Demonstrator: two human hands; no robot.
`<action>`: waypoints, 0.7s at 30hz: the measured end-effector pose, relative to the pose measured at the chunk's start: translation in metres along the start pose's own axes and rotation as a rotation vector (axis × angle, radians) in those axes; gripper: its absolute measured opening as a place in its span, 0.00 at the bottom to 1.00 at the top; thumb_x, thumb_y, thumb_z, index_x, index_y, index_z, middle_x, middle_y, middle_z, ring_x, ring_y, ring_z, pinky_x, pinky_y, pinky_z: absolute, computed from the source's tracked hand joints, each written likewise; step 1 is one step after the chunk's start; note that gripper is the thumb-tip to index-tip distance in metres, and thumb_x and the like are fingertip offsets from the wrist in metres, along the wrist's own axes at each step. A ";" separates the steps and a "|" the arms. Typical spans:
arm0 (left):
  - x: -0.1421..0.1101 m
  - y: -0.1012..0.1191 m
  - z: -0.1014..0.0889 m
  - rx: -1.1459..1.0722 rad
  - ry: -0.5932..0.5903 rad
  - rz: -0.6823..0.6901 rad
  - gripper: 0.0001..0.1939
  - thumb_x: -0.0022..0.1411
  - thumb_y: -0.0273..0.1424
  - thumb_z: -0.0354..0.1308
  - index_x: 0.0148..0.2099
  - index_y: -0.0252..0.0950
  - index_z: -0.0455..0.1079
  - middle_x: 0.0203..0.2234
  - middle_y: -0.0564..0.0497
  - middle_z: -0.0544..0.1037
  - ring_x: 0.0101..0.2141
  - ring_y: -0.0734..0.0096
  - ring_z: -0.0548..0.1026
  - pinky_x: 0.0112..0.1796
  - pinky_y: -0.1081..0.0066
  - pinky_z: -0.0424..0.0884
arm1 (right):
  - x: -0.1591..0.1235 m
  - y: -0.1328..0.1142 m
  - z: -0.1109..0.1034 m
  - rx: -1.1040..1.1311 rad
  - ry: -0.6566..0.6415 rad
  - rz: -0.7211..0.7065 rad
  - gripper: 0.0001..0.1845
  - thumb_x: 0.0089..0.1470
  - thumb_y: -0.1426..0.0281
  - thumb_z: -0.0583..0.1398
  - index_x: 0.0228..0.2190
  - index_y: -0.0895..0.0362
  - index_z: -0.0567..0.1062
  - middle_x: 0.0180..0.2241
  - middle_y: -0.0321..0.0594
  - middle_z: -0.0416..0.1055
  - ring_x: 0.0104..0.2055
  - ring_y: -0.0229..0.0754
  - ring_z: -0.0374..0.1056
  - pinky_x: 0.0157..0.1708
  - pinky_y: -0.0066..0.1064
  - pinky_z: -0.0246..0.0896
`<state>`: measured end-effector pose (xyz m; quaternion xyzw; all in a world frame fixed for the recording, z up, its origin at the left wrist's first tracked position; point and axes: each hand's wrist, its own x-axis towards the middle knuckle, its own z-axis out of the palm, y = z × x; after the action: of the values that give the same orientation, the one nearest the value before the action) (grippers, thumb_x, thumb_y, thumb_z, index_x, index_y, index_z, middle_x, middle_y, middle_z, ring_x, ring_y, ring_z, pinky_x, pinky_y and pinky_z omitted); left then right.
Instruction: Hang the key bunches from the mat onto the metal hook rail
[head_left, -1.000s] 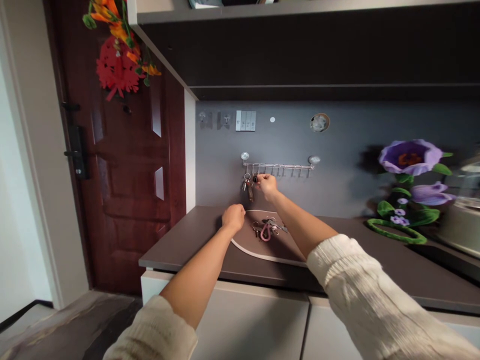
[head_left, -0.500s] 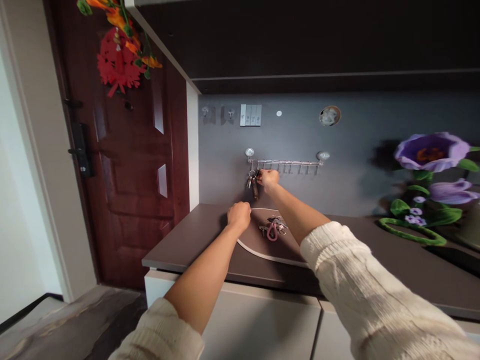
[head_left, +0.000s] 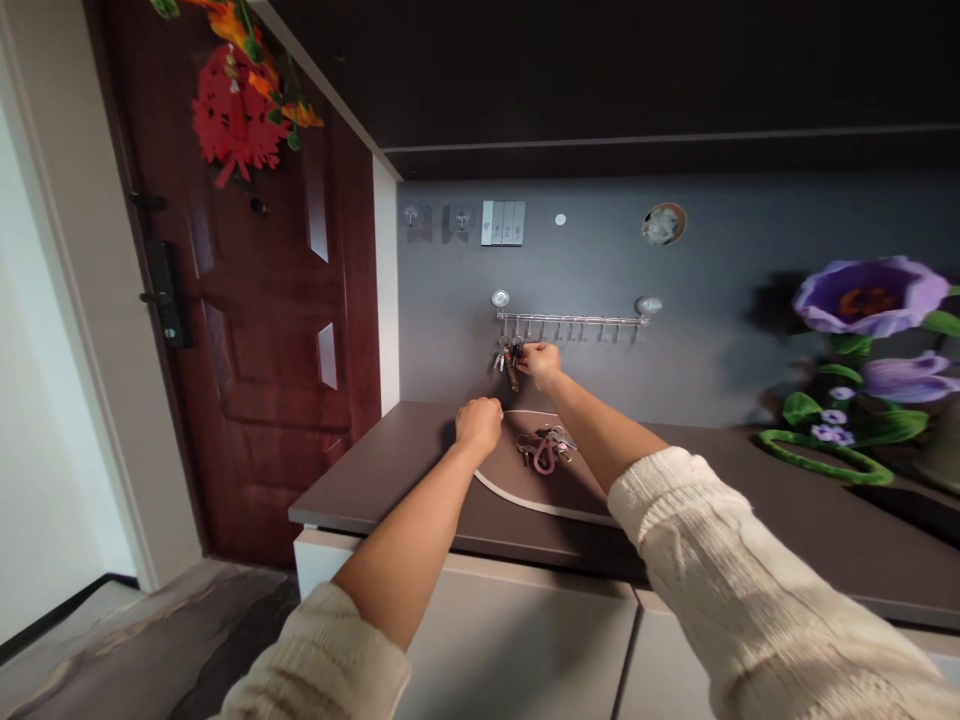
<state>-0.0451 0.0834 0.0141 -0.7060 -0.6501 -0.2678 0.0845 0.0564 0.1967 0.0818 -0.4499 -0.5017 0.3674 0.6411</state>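
Observation:
My right hand [head_left: 540, 362] is at the left end of a hook rail [head_left: 574, 321] on the grey wall, its fingers pinched on a bunch of keys [head_left: 511, 372]. Those keys hang just below the leftmost hooks, with a dark brown fob among them; whether their ring sits on a hook I cannot tell. My left hand [head_left: 478, 425] is closed over the left edge of a pale-rimmed round mat [head_left: 517, 498], and what its curled fingers hold, if anything, is hidden. On the mat lies a pile of keys [head_left: 556, 437] with a pink loop strap [head_left: 544, 457].
Purple knitted flowers [head_left: 870, 297] stand on the counter [head_left: 720, 500] at the right. A dark cabinet [head_left: 600, 80] overhangs from above. Wall switches [head_left: 503, 223] and two small clear hooks are above the rail. A red-brown door [head_left: 270, 390] stands at the left.
The view has tilted slightly. My right hand has stayed at the hanging keys with only a tiny shift, and my left hand has kept its place by the mat's edge.

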 end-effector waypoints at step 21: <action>-0.001 -0.002 0.004 -0.305 -0.022 0.241 0.09 0.54 0.29 0.53 0.36 0.35 0.72 0.33 0.49 0.76 0.34 0.71 0.70 0.38 0.73 0.64 | -0.081 0.009 -0.083 -0.147 -0.293 -0.103 0.05 0.51 0.72 0.54 0.27 0.61 0.69 0.26 0.40 0.72 0.25 0.30 0.64 0.27 0.21 0.58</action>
<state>-0.0455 0.0844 0.0096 -0.7862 -0.5138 -0.3434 0.0010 0.1185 0.1075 0.0400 -0.4109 -0.6375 0.3582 0.5444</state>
